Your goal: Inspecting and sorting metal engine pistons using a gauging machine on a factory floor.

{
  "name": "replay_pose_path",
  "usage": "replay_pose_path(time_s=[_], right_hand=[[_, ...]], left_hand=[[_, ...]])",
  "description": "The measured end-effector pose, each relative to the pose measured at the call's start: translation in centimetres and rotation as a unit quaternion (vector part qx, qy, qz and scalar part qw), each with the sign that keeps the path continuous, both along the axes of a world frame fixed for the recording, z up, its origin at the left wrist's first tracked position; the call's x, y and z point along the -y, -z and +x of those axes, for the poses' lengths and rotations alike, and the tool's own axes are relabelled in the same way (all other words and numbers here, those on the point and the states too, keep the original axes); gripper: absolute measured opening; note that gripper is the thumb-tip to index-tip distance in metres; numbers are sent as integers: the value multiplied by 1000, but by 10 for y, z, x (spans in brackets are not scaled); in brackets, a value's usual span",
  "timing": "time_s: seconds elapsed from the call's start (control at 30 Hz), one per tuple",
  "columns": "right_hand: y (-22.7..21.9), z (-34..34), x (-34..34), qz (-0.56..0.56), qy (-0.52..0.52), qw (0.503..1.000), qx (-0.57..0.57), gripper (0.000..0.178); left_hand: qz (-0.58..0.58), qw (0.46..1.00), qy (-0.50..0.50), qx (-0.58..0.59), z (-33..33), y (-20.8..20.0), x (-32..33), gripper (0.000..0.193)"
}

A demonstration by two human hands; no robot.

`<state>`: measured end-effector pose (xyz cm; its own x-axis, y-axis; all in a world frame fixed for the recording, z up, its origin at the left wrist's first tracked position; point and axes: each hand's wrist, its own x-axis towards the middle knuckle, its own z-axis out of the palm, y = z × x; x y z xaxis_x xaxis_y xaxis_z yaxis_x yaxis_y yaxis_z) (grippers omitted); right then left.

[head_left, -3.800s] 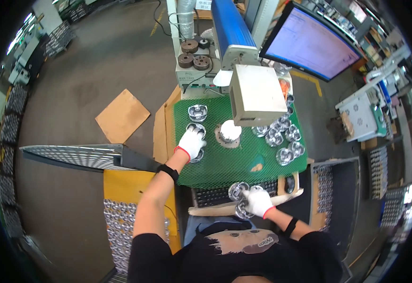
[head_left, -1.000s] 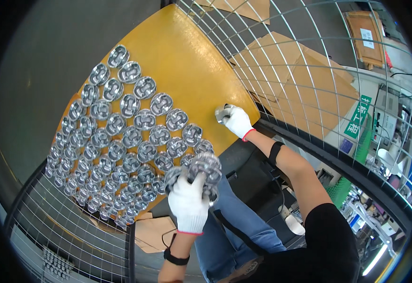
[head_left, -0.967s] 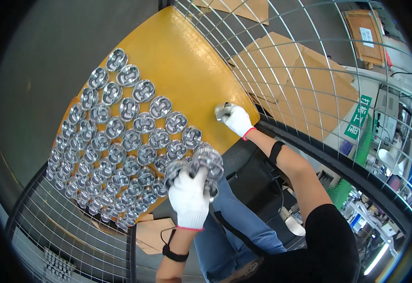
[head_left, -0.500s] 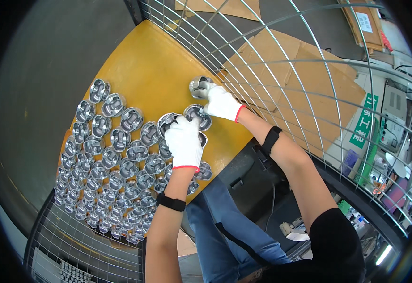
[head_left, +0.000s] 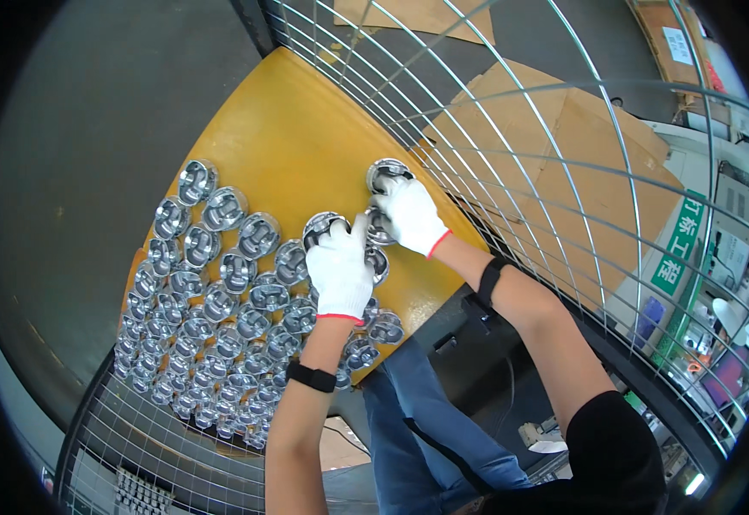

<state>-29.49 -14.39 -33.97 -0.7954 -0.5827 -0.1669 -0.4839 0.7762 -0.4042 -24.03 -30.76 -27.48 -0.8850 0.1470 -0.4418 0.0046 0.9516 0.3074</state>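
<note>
In a white glove with a red cuff, my right hand (head_left: 411, 213) has its fingers closed on a silver metal piston (head_left: 388, 170) at the right edge of the group. The piston's hollow side faces up. My left hand (head_left: 340, 273), gloved the same way, grips another piston (head_left: 323, 225) to the left, its fingers curled over the rim. Between the two hands a third piston (head_left: 380, 228) is partly covered by my right hand. Many more pistons (head_left: 258, 233) stand in close rows on the yellow board (head_left: 306, 129), reaching left and toward me.
A wire mesh panel (head_left: 494, 129) runs along the board's right side, with flattened cardboard (head_left: 554, 172) behind it. Another mesh panel (head_left: 142, 442) lies at the lower left. Grey floor (head_left: 108, 112) shows beyond the board.
The whole view has shifted slightly, moving things right and down. The piston under my right hand has turned from showing its side to hollow side up. My left hand stays at its piston.
</note>
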Motion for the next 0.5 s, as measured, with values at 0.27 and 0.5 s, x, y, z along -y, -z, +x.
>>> replay_pose_path(time_s=[0.27, 0.5], right_hand=[[27, 10, 6, -5, 75, 993, 89, 25], [26, 12, 4, 18, 61, 996, 57, 26]], left_hand=[[-90, 987, -83, -99, -90, 29, 77, 55], [-156, 975, -123, -102, -138, 58, 107, 50]])
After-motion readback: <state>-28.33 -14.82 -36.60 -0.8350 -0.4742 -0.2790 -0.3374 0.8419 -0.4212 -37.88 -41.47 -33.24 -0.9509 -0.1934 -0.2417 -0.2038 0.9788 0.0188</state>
